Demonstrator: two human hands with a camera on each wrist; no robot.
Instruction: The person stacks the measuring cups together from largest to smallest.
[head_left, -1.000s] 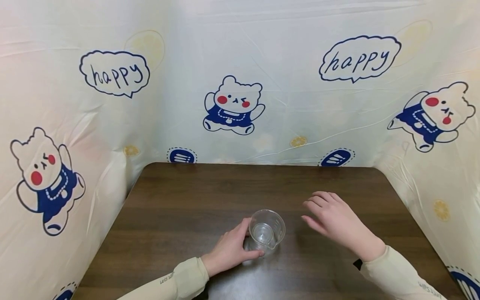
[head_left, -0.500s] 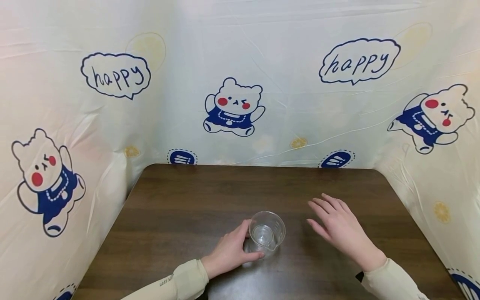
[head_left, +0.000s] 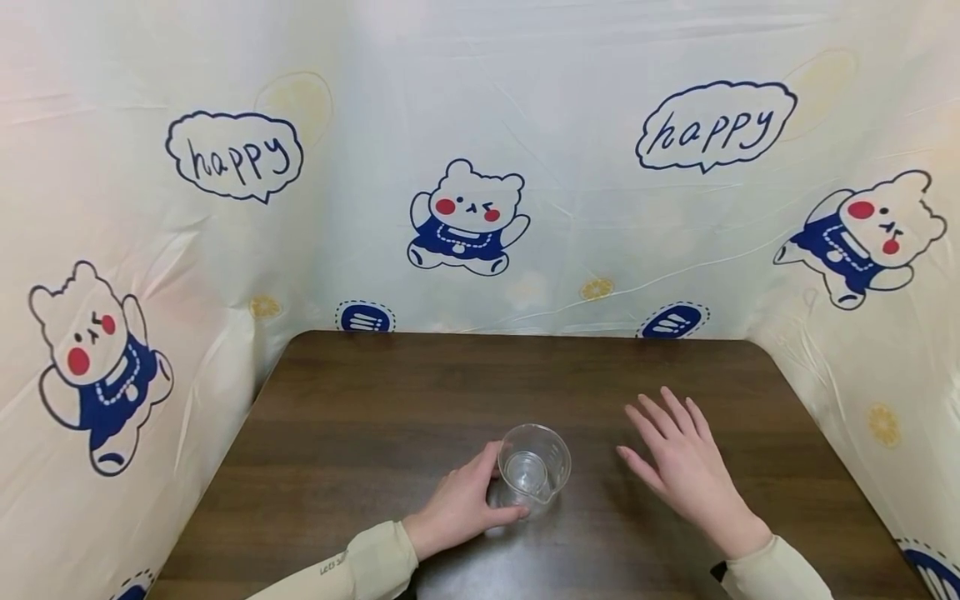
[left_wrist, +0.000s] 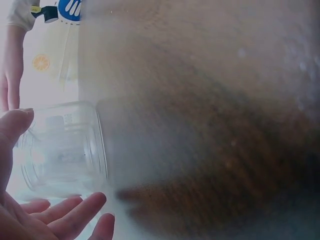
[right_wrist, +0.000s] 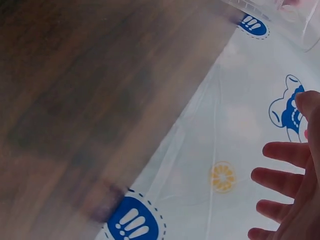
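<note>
A clear glass beaker [head_left: 534, 467] with a pouring spout stands upright on the brown wooden table [head_left: 450, 383]. My left hand [head_left: 461, 504] holds it from the left, its thumb across the near side and fingers round the far side. In the left wrist view the beaker [left_wrist: 62, 150] lies between the thumb [left_wrist: 17, 122] and the fingers [left_wrist: 80, 220]. To the right of the beaker, my right hand [head_left: 686, 467] is over the table with fingers spread, holding nothing. The right wrist view shows part of the beaker [right_wrist: 280, 15] at its top right, apart from that hand.
A pale cloth [head_left: 480, 108] printed with bears, lemon slices and "happy" bubbles hangs behind the table and along both sides. The table's far edge [head_left: 525, 335] meets this cloth.
My right hand has shifted slightly right, its fingers straightening and spreading apart. The left hand and the beaker have stayed in place; the head view has tilted slightly.
</note>
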